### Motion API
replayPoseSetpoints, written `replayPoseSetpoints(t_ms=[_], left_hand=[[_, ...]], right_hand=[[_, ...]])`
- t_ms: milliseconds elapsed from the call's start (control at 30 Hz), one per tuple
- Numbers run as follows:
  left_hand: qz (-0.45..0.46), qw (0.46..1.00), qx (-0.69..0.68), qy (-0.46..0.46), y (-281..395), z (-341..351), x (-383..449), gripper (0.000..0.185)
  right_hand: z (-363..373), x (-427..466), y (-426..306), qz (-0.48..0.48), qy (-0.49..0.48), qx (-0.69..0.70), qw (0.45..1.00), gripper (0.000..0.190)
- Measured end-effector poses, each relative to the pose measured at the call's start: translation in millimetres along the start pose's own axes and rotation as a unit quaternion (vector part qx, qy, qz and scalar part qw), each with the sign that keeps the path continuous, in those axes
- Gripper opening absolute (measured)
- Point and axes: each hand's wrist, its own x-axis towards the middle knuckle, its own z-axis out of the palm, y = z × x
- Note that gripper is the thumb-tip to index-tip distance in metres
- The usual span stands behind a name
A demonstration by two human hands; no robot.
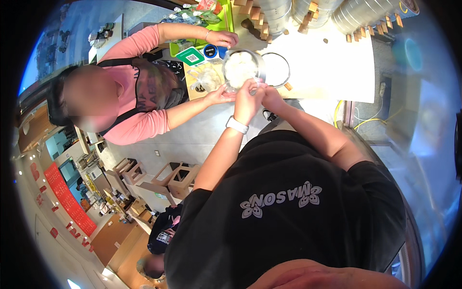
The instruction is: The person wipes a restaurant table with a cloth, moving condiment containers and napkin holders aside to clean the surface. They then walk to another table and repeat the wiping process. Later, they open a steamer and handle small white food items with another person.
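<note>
Both of my hands meet over the table's near edge. My left hand [247, 98], with a white watch on its wrist, pinches the gathered top of a thin clear plastic bag [258, 82]. Against it, my right hand [271, 98] is closed at the same spot; its fingertips are partly hidden. Just beyond is a round metal container [241, 67] with pale, rounded pieces in it. A round lid or rim [276, 70] lies to its right. Another person's open hand [220, 95] is beside my left hand, and their other hand [222, 38] is at the container's far side.
A filled plastic bag [206, 78] and a green sign with a printed code [191, 57] are at the left on the table [325, 68]. Large metal cylinders [276, 16] with wooden pegs stand behind. The person in pink [126, 86] stands at the left; stools [180, 178] are lower left.
</note>
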Motion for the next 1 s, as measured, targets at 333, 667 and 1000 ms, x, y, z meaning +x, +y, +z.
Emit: replayPoseSetpoints(t_ms=[333,667,1000], left_hand=[[-0.062,0.943,-0.303,0.125,16,-29,11,0.008],[-0.119,0.880,-0.408,0.213,-59,-28,14,0.036],[-0.148,0.885,-0.335,0.288,-102,-57,5,0.030]], right_hand=[[-65,31,-54,-0.032,-0.163,-0.527,0.833,0.024],[-74,113,-61,-0.303,-0.245,-0.665,0.638,0.010],[-55,116,-57,-0.274,-0.321,-0.660,0.622,0.019]])
